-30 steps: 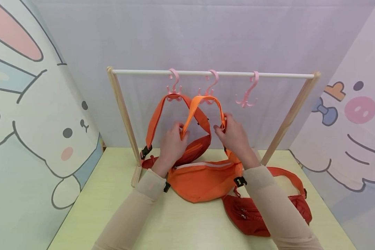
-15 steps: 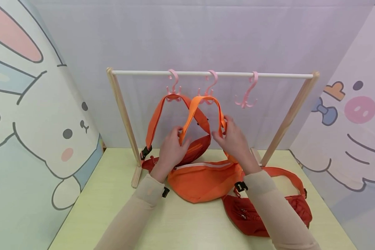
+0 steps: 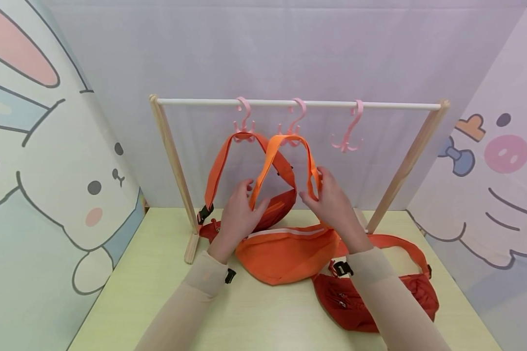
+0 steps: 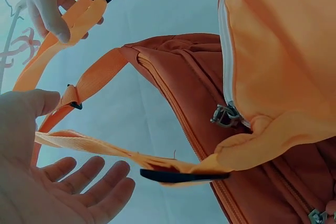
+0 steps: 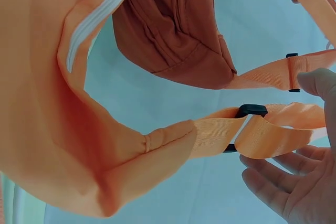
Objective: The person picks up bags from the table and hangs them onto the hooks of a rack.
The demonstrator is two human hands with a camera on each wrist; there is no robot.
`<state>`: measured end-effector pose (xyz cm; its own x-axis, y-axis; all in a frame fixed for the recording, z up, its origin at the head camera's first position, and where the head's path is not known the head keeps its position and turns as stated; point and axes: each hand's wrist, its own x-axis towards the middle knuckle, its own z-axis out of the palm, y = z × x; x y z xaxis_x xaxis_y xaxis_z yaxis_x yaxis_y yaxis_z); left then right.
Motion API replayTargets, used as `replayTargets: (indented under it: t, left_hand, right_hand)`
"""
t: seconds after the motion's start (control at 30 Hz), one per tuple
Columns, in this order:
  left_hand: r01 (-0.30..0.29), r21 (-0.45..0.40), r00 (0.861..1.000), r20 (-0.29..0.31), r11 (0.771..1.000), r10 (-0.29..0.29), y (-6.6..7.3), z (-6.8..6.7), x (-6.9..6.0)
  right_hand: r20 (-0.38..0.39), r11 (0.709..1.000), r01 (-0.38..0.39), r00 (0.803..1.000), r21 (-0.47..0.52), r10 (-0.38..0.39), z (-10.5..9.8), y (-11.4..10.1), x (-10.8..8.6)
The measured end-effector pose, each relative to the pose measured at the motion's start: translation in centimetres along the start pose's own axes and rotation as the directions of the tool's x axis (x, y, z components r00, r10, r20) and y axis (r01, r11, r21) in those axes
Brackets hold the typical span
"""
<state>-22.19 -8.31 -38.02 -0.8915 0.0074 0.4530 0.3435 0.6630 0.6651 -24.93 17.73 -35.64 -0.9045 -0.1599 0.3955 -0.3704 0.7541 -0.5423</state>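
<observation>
An orange waist bag (image 3: 287, 256) with a white zipper hangs by its strap (image 3: 270, 158) from the middle pink hook (image 3: 295, 129). My left hand (image 3: 239, 212) is at the strap's left side, thumb and fingers spread apart around it. On the other side, my right hand (image 3: 331, 202) has its thumb apart from its fingers, and the strap passes between them. In the right wrist view, the fingers (image 5: 283, 179) lie near a black strap adjuster (image 5: 253, 110). Behind hangs a dark red waist bag (image 3: 281, 209), its orange strap on the left pink hook (image 3: 245, 126).
A white rod (image 3: 193, 102) on wooden legs (image 3: 173, 151) carries the hooks. The right pink hook (image 3: 347, 134) bears no bag. Another red waist bag (image 3: 347, 304) lies on the pale table (image 3: 254, 321) at front right, partly under my right forearm.
Both hands have slid slightly down along the orange strap, and their fingers have loosened and spread from it. The orange bag stays hanging in about the same place.
</observation>
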Motion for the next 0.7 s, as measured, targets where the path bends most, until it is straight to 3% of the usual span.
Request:
replayTargets:
  t: [0.37,0.7]
  left_hand:
    - [-0.093,0.081,0.995,-0.027,0.992,0.096,-0.1,-0.5,-1.0]
    - [-0.152,0.088,0.987,-0.029,0.984,0.155,0.1,-0.9,-1.9]
  right_hand:
    - [-0.024,0.999,0.023,0.999,-0.033,-0.024,-0.6,0.1,-1.3]
    - [-0.007,0.997,0.033,0.999,-0.072,-0.034,-1.5,0.3,-2.7]
